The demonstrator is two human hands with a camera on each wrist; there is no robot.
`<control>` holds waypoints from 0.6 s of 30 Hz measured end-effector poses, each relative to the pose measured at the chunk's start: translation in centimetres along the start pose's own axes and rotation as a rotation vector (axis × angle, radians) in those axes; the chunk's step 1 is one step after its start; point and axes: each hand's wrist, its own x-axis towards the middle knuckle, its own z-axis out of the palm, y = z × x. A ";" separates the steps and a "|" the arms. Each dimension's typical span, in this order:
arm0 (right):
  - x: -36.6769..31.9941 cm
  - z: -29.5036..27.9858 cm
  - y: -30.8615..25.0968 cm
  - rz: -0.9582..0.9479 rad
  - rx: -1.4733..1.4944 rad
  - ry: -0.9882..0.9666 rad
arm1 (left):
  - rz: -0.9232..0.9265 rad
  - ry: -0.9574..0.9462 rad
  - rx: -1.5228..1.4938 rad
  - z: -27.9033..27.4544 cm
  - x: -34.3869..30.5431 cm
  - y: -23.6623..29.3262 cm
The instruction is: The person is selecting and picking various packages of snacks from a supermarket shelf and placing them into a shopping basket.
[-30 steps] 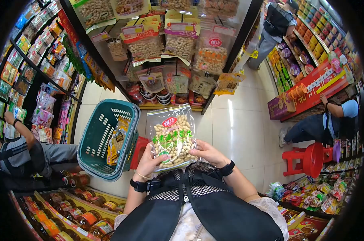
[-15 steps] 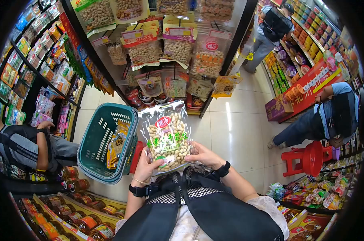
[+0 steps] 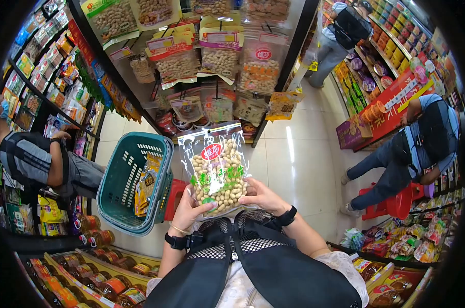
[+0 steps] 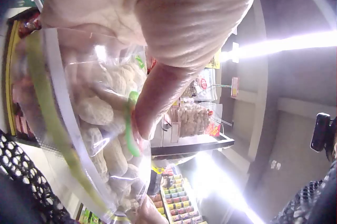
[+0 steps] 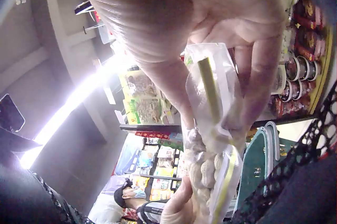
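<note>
Since ~0.5 s ago, the shopper in light-blue sleeves and dark trousers (image 3: 420, 136) at far R has come in across the red plastic stool (image 3: 399, 201), and the clear plastic bag of pale unshelled peanuts w/ red oval label and green print (image 3: 219, 182) has shifted a bit R at its top edge. Hands look abt the same to me.

Bag's in front of the chest, btwn both hands, printed face twd the head cam. Long axis runs away from the body, twd the rack of hanging peanut packs (image 3: 221, 54), top end leaning slightly L. L hand (image 3: 189, 209) pinches the lower L edge, thumb on the front by the green print; R hand (image 3: 266, 199) pinches the lower R edge, thumb likewise in front. Top end's free.

Key relation, I'd judge: the deep teal perforated plastic basket (image 3: 118, 203) is L of the bag, w/ yellow packets (image 3: 148, 185) inside. L hand's nearer to it; R hand's on the bag's far side. Moving twd the basket would mean sideways, L; twd the rack, straight along the long axis.
</note>
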 end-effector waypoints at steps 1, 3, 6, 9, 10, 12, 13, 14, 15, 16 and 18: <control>-0.2 0.0 -0.3 -0.003 0.020 -0.005 | -0.015 -0.007 0.015 0.3 0.1 0.2; -0.5 -0.3 -0.6 -0.008 0.043 -0.007 | -0.032 -0.017 0.033 0.8 0.5 0.3; -1.1 -0.9 -0.7 -0.020 0.072 -0.006 | 0.016 -0.031 -0.018 1.7 0.8 0.1; -1.5 -1.8 -0.8 -0.008 0.047 0.035 | 0.031 -0.060 0.018 2.7 1.6 0.5; -1.6 -2.2 -0.8 -0.028 0.038 0.055 | 0.028 -0.081 0.020 2.8 2.1 0.4; -1.8 -2.4 -0.7 -0.036 0.038 0.072 | 0.014 -0.092 0.019 3.0 2.5 0.2; -1.9 -2.7 -1.0 -0.056 0.044 0.075 | 0.016 -0.116 0.023 3.1 3.1 0.2; -1.9 -3.0 -1.3 -0.076 0.050 0.078 | 0.018 -0.140 0.027 3.3 3.6 0.2; -2.0 -3.3 -1.3 -0.070 0.056 0.072 | 0.042 -0.153 0.048 3.3 3.8 0.0; -2.2 -3.5 -1.2 -0.073 0.057 0.075 | 0.041 -0.157 0.049 3.5 3.9 0.0; -2.4 -3.8 -1.2 -0.069 0.062 0.089 | 0.045 -0.161 0.061 4.0 4.0 0.1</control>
